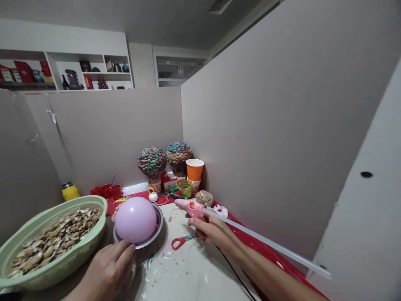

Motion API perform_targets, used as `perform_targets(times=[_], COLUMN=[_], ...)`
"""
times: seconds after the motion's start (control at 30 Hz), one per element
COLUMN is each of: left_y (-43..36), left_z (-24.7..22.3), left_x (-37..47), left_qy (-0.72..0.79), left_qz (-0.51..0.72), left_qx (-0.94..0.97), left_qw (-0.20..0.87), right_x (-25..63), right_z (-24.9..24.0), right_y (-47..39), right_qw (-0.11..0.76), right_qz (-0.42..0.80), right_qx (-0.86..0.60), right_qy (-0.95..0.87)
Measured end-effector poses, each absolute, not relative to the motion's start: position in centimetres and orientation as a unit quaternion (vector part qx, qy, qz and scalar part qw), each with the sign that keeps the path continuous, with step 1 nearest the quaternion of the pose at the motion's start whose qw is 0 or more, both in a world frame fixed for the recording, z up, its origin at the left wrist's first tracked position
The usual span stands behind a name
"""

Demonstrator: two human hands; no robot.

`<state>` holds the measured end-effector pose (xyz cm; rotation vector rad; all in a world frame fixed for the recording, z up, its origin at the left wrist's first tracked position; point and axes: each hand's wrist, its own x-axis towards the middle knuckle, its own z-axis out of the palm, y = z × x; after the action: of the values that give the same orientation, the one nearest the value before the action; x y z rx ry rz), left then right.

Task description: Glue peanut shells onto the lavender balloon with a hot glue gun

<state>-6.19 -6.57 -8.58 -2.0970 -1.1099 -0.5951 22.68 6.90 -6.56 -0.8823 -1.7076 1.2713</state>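
My right hand (209, 230) is wrapped round a pink hot glue gun (191, 207), its nozzle pointing left. A long clear glue stick (269, 240) runs out of the gun's back end toward the lower right. At the near rim of a metal bowl (159, 228), my left hand (109, 265) has its fingers curled, tips at the rim beside the balloon; the thumb is hidden. A lilac balloon (135, 220) sits in that bowl. Red-handled scissors (179, 243) lie on the table just left of my right hand.
A green basin (78, 246) full of shells (56, 238) stands at left. Behind are two shell-covered ball trees (152, 161), an orange paper cup (194, 169), red cups (106, 191), a twine ball (204, 197) and a yellow bottle (70, 191). A grey partition (266, 125) borders the right.
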Motion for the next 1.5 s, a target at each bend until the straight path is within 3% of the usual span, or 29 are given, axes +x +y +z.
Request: perform_targets(times=[0.2, 0.33, 0.63, 1.0, 1.5], left_y=[-5.8, -3.3, -2.0, -3.2, -6.4], left_z=[-5.7, -3.6, -6.2, -7.8, -6.5], left_x=[-1.2, 2.6, 2.1, 2.8, -4.0], left_qy=[-0.433, -0.506, -0.561, -0.546, -0.515], left_qz=[-0.416, -0.510, -0.486, -0.384, -0.211], left_qx=[-0.780, -0.695, -0.659, -0.744, -0.783], left_qw=[0.180, -0.043, -0.122, -0.035, 0.279], right_x=[21.9, 20.8, 20.3, 20.2, 20.2], right_z=[-3.8, -3.7, -8.1, -8.3, -10.5], right_y=[5.9, 5.6, 7.0, 6.6, 6.6], right_qw=[0.432, 0.440, 0.388, 0.358, 0.365], right_qz=[0.485, 0.491, 0.661, 0.731, 0.686], right_qx=[-0.306, -0.277, -0.226, -0.224, -0.300], right_qy=[-0.696, -0.699, -0.602, -0.535, -0.553])
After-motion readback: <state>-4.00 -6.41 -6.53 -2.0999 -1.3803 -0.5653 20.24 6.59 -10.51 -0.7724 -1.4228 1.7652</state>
